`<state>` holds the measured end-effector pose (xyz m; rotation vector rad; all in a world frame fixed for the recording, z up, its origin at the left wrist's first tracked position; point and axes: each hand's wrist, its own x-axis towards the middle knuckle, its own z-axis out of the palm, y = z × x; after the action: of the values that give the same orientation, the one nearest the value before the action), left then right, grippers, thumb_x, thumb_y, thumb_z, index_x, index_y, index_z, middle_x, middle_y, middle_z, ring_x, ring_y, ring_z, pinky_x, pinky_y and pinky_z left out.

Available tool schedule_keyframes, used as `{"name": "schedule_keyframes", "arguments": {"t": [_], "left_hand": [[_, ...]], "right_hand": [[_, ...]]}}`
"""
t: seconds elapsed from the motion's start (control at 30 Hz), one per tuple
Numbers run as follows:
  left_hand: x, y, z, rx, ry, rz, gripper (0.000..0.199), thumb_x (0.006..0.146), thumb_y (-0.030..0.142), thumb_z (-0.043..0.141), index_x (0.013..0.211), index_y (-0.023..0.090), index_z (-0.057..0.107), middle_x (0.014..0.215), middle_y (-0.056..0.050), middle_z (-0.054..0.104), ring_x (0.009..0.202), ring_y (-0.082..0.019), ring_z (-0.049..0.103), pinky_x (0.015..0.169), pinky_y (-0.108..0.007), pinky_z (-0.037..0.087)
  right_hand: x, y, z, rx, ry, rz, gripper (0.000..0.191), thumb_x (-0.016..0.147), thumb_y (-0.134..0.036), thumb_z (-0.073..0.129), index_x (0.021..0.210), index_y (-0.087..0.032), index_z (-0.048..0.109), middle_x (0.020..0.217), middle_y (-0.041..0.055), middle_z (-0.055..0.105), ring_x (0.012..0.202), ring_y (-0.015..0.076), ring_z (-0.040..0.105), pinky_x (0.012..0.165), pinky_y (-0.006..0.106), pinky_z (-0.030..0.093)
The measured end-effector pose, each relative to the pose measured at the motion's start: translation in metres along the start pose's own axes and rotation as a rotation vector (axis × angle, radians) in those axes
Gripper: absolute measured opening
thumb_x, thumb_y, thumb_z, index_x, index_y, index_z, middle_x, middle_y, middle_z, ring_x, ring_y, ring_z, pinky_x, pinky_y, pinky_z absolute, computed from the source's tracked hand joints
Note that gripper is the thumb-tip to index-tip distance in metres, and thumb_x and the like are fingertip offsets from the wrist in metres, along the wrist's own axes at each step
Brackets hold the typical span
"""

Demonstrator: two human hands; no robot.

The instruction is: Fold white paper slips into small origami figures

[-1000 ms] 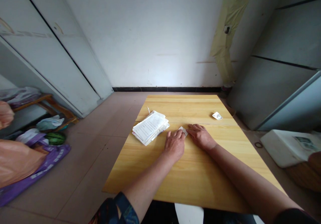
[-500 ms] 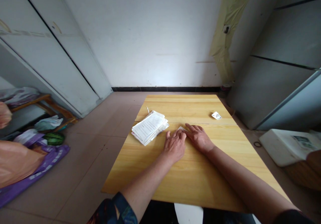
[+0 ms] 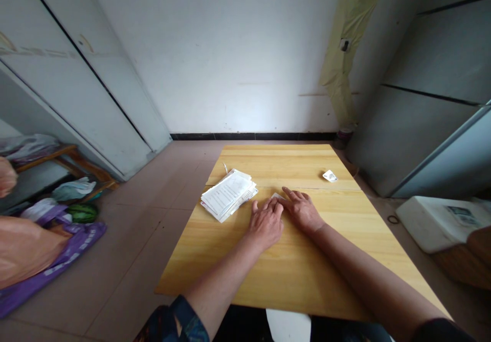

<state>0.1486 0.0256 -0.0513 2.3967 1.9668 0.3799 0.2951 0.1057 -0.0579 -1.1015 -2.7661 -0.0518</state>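
Observation:
A small white piece of paper (image 3: pixel 277 196) lies on the wooden table, mostly hidden beneath my fingers. My left hand (image 3: pixel 266 223) is closed on its near edge, fingers bent and pressed down. From the other side, my right hand (image 3: pixel 303 210) touches the same paper, its fingers close together and its index finger reaching past the far edge. The two hands meet at the fingertips. To the left of my left hand sits an uneven stack of printed papers (image 3: pixel 229 194). A small white folded paper piece (image 3: pixel 330 176) rests near the table's far right.
The wooden table (image 3: pixel 307 275) has a seam across it. A thin white object (image 3: pixel 225 167) lies behind the stack. On the floor are a white box (image 3: pixel 433 224) at right, and a watermelon (image 3: pixel 82 212) and a purple bag (image 3: pixel 72 252) at left.
Both hands stay at nearly the same place on the paper. The whole view has shifted very slightly; the stack and the folded piece lie as before.

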Motion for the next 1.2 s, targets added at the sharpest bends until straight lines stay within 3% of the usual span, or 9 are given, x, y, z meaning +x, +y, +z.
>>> {"name": "schedule_keyframes", "arguments": {"t": [0.4,0.73,0.9,1.03,1.2], "left_hand": [[-0.012,-0.016,0.002,-0.003,0.001,-0.035,0.045,0.084,0.025,0.048,0.127,0.014,0.044,0.138,-0.014,0.048,0.13,-0.024,0.04,0.11,-0.043,0.028],[-0.009,-0.014,-0.002,0.004,0.033,-0.02,0.036,0.082,0.02,0.051,0.118,0.017,0.05,0.128,-0.011,0.056,0.122,-0.023,0.047,0.106,-0.04,0.034],[0.012,-0.02,-0.004,-0.093,0.029,-0.173,0.028,0.088,0.019,0.045,0.115,0.021,0.054,0.103,-0.006,0.067,0.099,-0.019,0.06,0.089,-0.032,0.046],[0.038,-0.026,-0.002,-0.151,0.075,-0.269,0.026,0.087,0.023,0.052,0.112,0.019,0.058,0.108,-0.007,0.065,0.105,-0.019,0.057,0.09,-0.029,0.045],[0.061,-0.028,-0.003,-0.099,-0.063,-0.235,0.023,0.082,0.02,0.054,0.103,0.019,0.066,0.108,-0.009,0.061,0.106,-0.022,0.055,0.09,-0.03,0.045]], "right_hand": [[0.0,0.002,0.014,0.001,0.042,0.018,0.037,0.093,-0.027,0.043,0.127,-0.028,0.057,0.139,0.0107,0.049,0.119,0.0283,0.047,0.096,0.046,0.036],[-0.004,0.01,0.014,0.065,0.11,0.02,0.035,0.093,-0.017,0.039,0.118,-0.018,0.064,0.127,0.0145,0.058,0.11,0.0245,0.053,0.095,0.038,0.039],[0.001,0.007,0.013,0.119,0.13,0.107,0.035,0.092,-0.016,0.04,0.116,-0.024,0.065,0.125,0.0088,0.06,0.105,0.0222,0.055,0.091,0.036,0.04],[0.001,0.003,0.011,0.063,0.113,0.096,0.033,0.092,-0.019,0.042,0.114,-0.026,0.066,0.126,0.0087,0.059,0.107,0.0239,0.053,0.09,0.038,0.04],[-0.001,0.002,0.01,0.041,0.118,0.067,0.032,0.093,-0.02,0.042,0.115,-0.026,0.065,0.124,0.0093,0.061,0.105,0.0238,0.053,0.089,0.037,0.038]]}}
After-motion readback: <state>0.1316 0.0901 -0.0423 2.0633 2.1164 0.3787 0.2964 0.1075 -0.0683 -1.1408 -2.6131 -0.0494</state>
